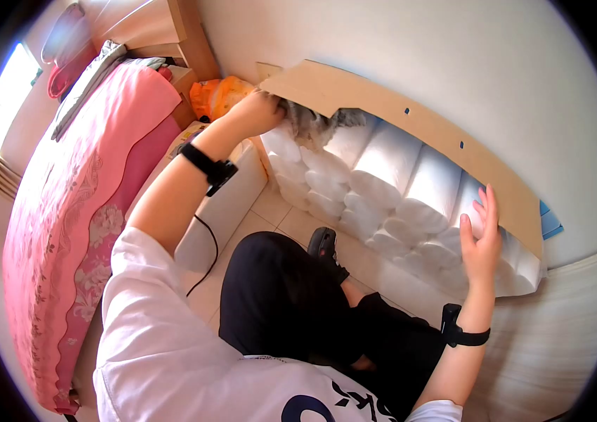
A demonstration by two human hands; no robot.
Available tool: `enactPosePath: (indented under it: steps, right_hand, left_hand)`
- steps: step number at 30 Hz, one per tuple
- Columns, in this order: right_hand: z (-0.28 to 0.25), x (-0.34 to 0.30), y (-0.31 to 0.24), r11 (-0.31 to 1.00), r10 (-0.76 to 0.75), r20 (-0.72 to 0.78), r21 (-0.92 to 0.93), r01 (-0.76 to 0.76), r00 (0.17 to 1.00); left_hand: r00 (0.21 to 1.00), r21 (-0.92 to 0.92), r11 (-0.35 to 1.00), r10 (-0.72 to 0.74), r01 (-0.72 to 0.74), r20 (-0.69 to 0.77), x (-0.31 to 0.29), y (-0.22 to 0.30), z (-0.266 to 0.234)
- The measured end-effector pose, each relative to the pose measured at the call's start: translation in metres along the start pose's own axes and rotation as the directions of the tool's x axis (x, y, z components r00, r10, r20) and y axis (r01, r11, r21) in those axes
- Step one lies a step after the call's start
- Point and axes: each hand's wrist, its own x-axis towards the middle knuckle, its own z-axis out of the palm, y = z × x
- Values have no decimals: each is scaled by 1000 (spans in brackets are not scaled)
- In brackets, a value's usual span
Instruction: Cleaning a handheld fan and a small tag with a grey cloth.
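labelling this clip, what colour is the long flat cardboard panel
The long flat cardboard panel is light brown, shown in the head view.

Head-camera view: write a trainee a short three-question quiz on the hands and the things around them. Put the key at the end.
1. True or false: the bare right hand is clenched into a fist.
2. Which hand is nearer the crinkled bright-orange bag? A: the bare left hand; B: the right hand.
3. Fill in the blank: the long, flat brown sheet along the stacked white cylindrical rolls is made of ____.

Key: 1. False; its fingers are extended. 2. A. 3. Cardboard.
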Motion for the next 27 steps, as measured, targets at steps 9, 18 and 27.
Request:
enactPosePath:
  steps: [9,18,27]
  right_hand:
    - [8,-2,-6,951,-86,-19,-300,76,996]
    - [14,-6,-2,928,-163,-38,-345,140,986]
    - [9,-5,-6,936,-156,-39,-324,135,987]
  left_hand:
    - [991,-172,985,22,1,132,-58,21,-55]
    - [975,-88,990,-94,114,200,-18,-5,-39]
    - [974,-27,996,89,-85,209,-14,-2,-43]
